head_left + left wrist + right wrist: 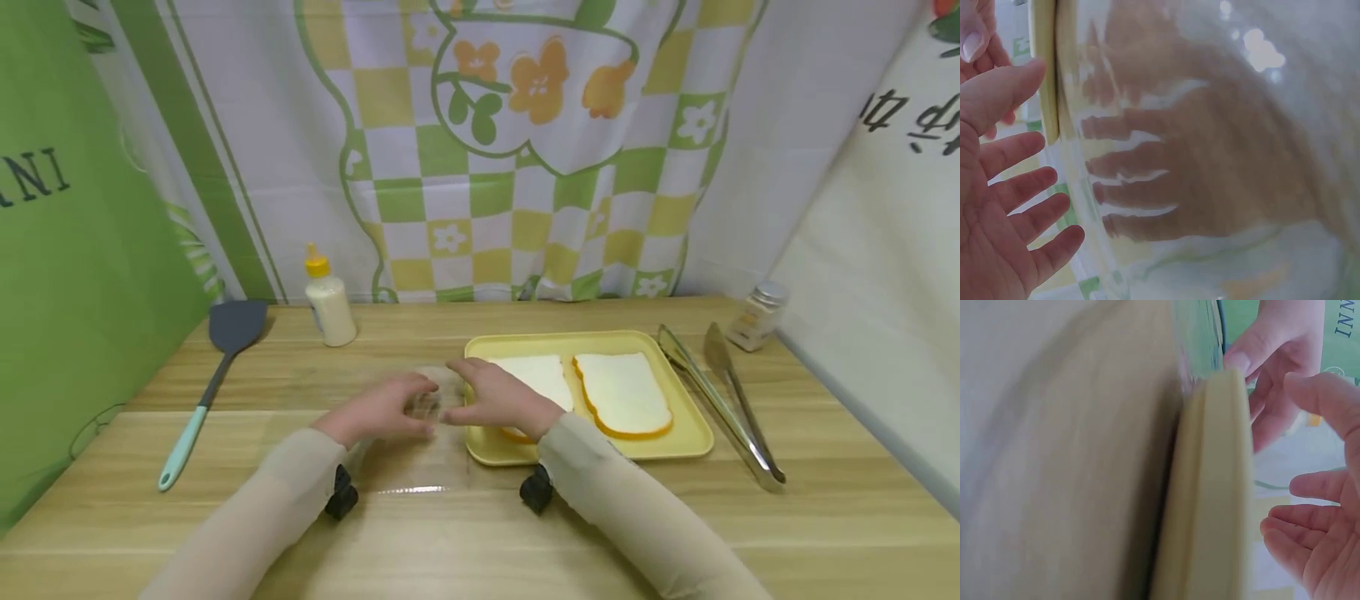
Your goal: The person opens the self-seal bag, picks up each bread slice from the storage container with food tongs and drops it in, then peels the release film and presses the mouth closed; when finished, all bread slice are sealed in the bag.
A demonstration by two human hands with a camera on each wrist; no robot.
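My left hand [381,410] hovers over a clear, glossy sheet or board [427,471] on the table; its fingers [1038,187] are spread, and their reflection shows in the shiny surface [1229,156]. Close beside it, my right hand [504,400] is above the left edge of a yellow tray [693,444], holding nothing, with loosely bent fingers [1310,519]. Two bread slices lie in the tray: the left slice [542,377] is partly covered by the right hand, while the right slice [624,392] shows whole.
A spatula [201,408] lies at the left. Behind it stands a squeeze bottle [330,308] with a yellow cap. Right of the tray are metal tongs [723,408] and a small jar [759,315]. Patterned cloth [517,217] hangs along the table's back edge.
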